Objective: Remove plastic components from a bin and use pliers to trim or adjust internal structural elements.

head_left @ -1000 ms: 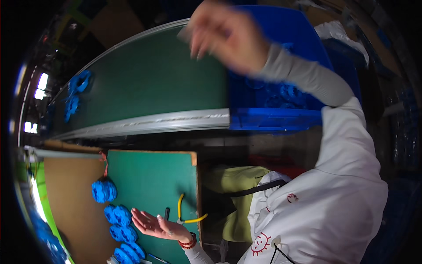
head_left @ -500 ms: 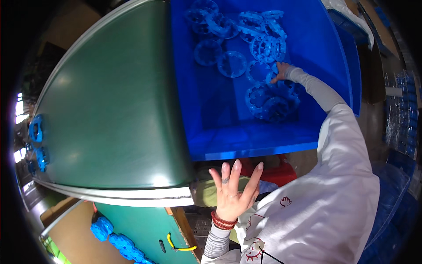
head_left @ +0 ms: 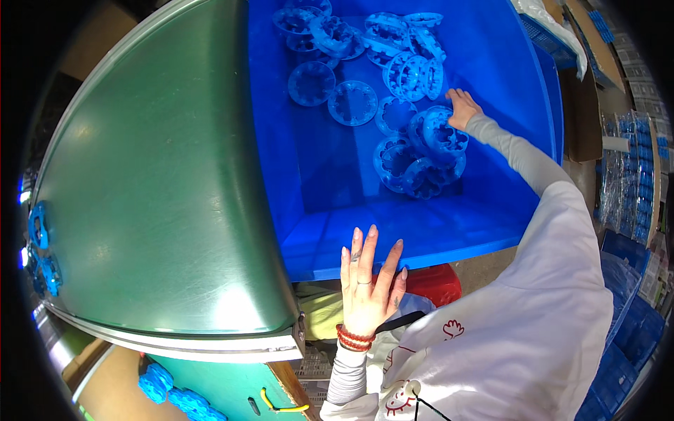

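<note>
Just in front of the big blue bin's (head_left: 337, 270) near wall, my left hand (head_left: 368, 288) is raised with its fingers stretched out, holding nothing. Inside the bin, my right hand (head_left: 463, 109) has its fingers extended at the right side of a small heap of blue plastic rings (head_left: 437, 137). No ring is visibly gripped, though its palm side is partly hidden. These rings have scalloped inner edges. Farther back lie several more rings (head_left: 414, 74), some tilted or overlapping. Two flat rings, including one round ring (head_left: 352, 103), rest on the bin floor to the left.
A green conveyor belt (head_left: 154, 175) with a metal edge runs along the bin's left side, carrying blue parts (head_left: 43, 245) at its far left end. Below it, a green table holds yellow-handled pliers (head_left: 282, 407) and blue pieces (head_left: 189, 403). A red container (head_left: 432, 284) stands under the bin's near edge.
My right hand has drawn up off the ring heap, and its top ring now shows tilted beside the fingers. My left hand has risen over the bin's near wall. The view has shifted slightly.
</note>
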Tool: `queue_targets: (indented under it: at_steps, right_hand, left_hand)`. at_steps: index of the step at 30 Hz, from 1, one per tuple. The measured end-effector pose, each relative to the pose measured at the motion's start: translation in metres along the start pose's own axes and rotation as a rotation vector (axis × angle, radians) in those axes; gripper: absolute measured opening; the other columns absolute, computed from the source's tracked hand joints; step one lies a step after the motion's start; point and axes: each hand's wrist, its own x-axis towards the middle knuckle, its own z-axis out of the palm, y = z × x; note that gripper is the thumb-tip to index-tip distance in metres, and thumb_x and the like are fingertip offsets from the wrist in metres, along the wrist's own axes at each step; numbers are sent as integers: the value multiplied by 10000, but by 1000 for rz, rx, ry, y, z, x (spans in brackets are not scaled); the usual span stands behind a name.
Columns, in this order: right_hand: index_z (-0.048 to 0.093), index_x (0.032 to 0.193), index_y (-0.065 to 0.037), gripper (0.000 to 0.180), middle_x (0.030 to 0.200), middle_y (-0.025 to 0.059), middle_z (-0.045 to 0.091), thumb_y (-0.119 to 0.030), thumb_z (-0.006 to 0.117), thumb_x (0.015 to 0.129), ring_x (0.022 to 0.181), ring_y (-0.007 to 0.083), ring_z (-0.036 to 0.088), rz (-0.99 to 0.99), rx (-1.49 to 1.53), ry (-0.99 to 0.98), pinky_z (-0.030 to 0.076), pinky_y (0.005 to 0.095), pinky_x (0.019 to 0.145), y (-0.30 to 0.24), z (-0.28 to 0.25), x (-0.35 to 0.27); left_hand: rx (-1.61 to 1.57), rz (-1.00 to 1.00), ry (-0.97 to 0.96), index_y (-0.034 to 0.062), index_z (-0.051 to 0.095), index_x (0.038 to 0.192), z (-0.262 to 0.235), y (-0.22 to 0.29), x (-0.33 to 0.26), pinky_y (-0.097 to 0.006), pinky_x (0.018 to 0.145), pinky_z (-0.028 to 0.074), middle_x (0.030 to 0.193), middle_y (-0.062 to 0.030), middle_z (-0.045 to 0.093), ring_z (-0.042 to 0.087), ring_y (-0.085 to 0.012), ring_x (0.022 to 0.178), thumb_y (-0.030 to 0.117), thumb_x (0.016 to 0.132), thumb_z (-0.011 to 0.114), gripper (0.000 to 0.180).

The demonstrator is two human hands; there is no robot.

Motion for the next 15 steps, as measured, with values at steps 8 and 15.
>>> queue_targets:
  at_steps: [8,15]
  right_hand:
    - [203,1411,-134,1162,1378,201,350,-359,851,473,1267,312,364,110,284,-649,336,389,1028,56,72,80]
    - [493,1089,-105,697,1021,148,613,-128,811,469,998,321,581,-143,305,-269,469,408,826,47,90,32]
  left_hand:
    - [65,-3,23,152,626,1121,6,3,3,-421,1062,119,1358,-149,395,344,-335,1281,277,765,638,377]
    - [109,-34,69,157,625,1117,8,6,4,-418,1051,124,1338,-130,428,356,-310,1278,275,744,653,393]
